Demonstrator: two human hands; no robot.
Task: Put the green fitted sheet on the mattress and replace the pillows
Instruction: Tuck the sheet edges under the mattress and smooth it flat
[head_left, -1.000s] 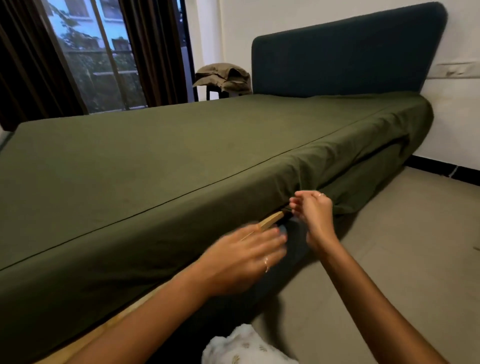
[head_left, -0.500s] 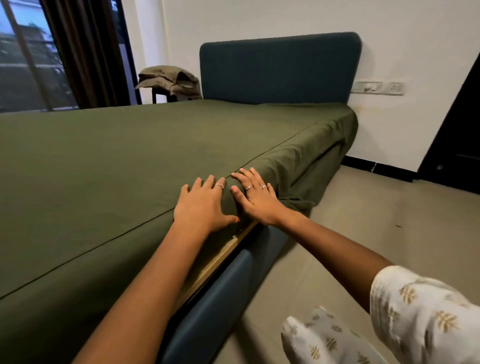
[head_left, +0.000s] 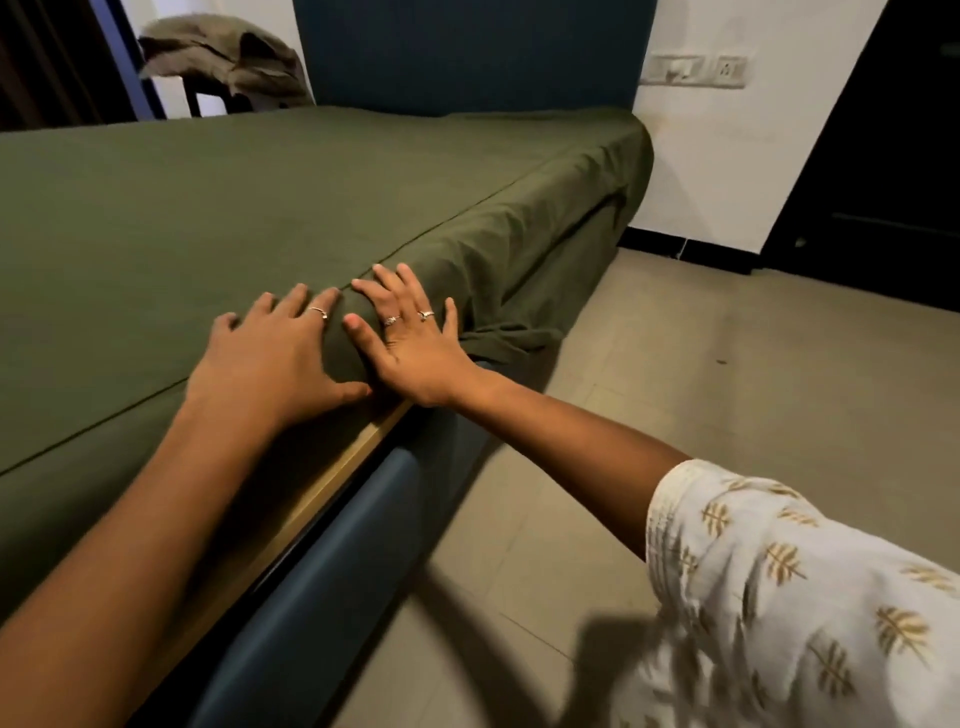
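Both flat and gripping nothing, the left hand (head_left: 275, 358) and right hand (head_left: 415, 343) press the sheet (head_left: 208, 208) over the mattress edge, loose cloth hanging beyond the right hand toward the headboard (head_left: 467, 52).

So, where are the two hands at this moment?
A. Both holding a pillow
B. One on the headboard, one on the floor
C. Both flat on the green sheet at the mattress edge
C: the left hand and right hand lie with spread fingers on the green sheet.

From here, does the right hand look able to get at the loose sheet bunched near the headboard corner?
Probably yes: the right hand lies flat beside the bunched sheet, nothing between them.
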